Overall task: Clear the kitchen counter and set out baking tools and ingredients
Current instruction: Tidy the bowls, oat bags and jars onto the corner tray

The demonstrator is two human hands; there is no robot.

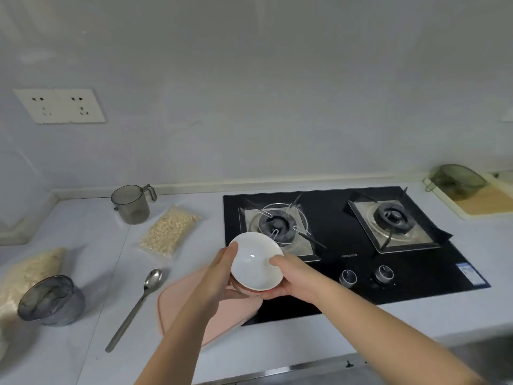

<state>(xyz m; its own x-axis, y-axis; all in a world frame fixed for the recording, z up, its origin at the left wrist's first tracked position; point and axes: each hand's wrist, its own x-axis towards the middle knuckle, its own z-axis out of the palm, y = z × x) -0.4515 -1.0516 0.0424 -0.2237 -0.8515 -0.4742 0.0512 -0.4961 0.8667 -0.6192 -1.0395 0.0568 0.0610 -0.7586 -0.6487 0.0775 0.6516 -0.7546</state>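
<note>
While the left hand (219, 273) and right hand (288, 276) grip it from both sides, the white bowl (256, 263) hangs empty and tilted over the pink mat (180, 307), at the front-left corner of the hob (416, 268); a spoon (138, 295) lies just left on the bench (277, 345).

This is a home kitchen. A black two-burner gas hob (361, 276) with two knobs (348, 277) is set into a pale counter (83, 245) against a plain wall with sockets (59, 106). On the counter are a measuring jug (131, 204), a bag of oats (169, 234), a spoon (138, 301) and a cutting board (483, 204).
</note>
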